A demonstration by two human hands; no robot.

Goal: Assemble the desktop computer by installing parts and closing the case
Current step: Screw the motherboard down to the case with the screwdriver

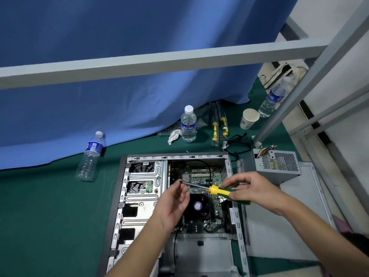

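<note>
Both forearms enter from the bottom edge of the frame and rise toward the centre, converging over the open computer case (139,196), which lies on its side on the green table cover (50,206) in the lower middle of the picture. On the right side of centre, the right hand (253,188) is turned knuckles up, its fingers curled round the yellow-and-green handle of a screwdriver (223,191). That tool lies nearly level, its metal shaft pointing toward the left of the frame. Left of centre, the left hand (173,202) is turned palm toward the camera, wrist bent back, with thumb and forefinger pinching at the tip of the shaft; whether a screw sits between those fingertips cannot be told. Both hands hover above the motherboard (201,176) and the dark cooler fan (199,206) inside the case.

At the right of the case, a grey power supply (277,164) with a perforated face sits just outside it, coloured wires showing at its top. Above the case, in mid-frame, stand a water bottle (188,124), two more screwdrivers in packaging (219,124) and a paper cup (248,118). An emptier bottle (90,156) leans at centre left against the blue curtain (119,37), and another bottle (273,98) stands at the upper right.
</note>
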